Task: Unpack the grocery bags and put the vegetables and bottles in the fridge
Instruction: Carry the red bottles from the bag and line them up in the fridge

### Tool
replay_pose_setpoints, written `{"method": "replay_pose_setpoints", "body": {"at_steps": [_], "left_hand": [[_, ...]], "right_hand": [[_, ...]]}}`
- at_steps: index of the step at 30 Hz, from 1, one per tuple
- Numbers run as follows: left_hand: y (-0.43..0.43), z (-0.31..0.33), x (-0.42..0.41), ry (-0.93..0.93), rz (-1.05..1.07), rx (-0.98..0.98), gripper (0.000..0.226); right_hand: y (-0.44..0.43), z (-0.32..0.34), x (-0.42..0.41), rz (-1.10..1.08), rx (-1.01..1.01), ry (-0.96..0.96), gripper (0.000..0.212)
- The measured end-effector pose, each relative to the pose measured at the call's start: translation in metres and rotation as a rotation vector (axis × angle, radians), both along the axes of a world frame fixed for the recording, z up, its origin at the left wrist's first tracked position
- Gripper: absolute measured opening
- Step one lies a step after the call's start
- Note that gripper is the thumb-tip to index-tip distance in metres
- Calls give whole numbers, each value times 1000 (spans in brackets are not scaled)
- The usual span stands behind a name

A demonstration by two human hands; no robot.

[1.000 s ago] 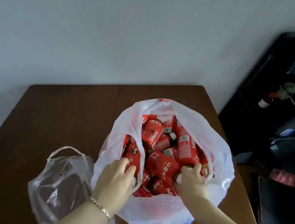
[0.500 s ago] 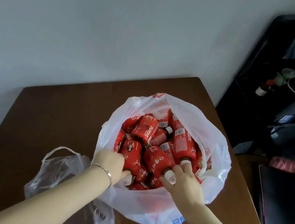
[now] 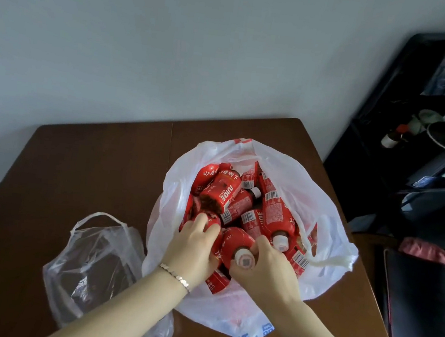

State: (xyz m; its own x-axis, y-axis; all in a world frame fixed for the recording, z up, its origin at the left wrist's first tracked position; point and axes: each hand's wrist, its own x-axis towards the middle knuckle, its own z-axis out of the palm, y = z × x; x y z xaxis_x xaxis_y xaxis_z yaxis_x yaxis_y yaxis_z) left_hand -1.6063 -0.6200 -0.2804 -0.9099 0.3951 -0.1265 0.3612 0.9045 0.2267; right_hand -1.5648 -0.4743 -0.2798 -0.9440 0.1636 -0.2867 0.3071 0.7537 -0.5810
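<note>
While bag gapes, 2 hands grip bottles.

Only one feed on my end: head camera, worn, wide-angle. Faces forward and steeply down at white bag; bag near frame centre, close up. Forearms cross bottom edge, nearer lens than bag. Table spreads under and left of bag. Wall beyond bag fills upper half. Black shelf right of bag, at frame edge.
</note>
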Motion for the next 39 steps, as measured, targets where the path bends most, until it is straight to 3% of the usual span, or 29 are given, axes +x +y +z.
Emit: {"method": "replay_pose_setpoints", "body": {"at_steps": [3, 12, 15, 18, 23, 26, 27, 29, 33, 36, 39], "left_hand": [[9, 12, 2, 34, -17, 60, 41], [20, 7, 1, 108, -282, -15, 35], [25, 8, -1, 104, -408, -96, 59], [37, 4, -2, 215, -454, -145, 76], [45, -9, 0, 316, -472, -104, 60], [42, -24, -1, 333, -455, -4, 51], [40, -29, -1, 358, -449, 12, 53], [38, -31, 1, 399, -458, 25, 55], [36, -30, 0, 389, -450, 16, 55], [36, -29, 0, 382, -438, 14, 56], [37, -31, -1, 348, -442, 5, 56]], "right_hand": [[2, 7, -2, 0, 26, 22, 35], [21, 9, 2, 93, 17, -45, 32], [31, 12, -3, 162, 7, -81, 39], [38, 13, -5, 247, 23, -89, 45], [44, 12, 1, 250, -65, -141, 48], [56, 13, 1, 197, -247, -155, 41], [61, 11, -2, 170, -223, -122, 39], [67, 3, -11, 143, 20, -70, 38], [65, -28, -28, 361, 560, -198, 59], [58, -46, -34, 450, 702, -184, 52], [61, -49, -39, 455, 696, -81, 46]]}}
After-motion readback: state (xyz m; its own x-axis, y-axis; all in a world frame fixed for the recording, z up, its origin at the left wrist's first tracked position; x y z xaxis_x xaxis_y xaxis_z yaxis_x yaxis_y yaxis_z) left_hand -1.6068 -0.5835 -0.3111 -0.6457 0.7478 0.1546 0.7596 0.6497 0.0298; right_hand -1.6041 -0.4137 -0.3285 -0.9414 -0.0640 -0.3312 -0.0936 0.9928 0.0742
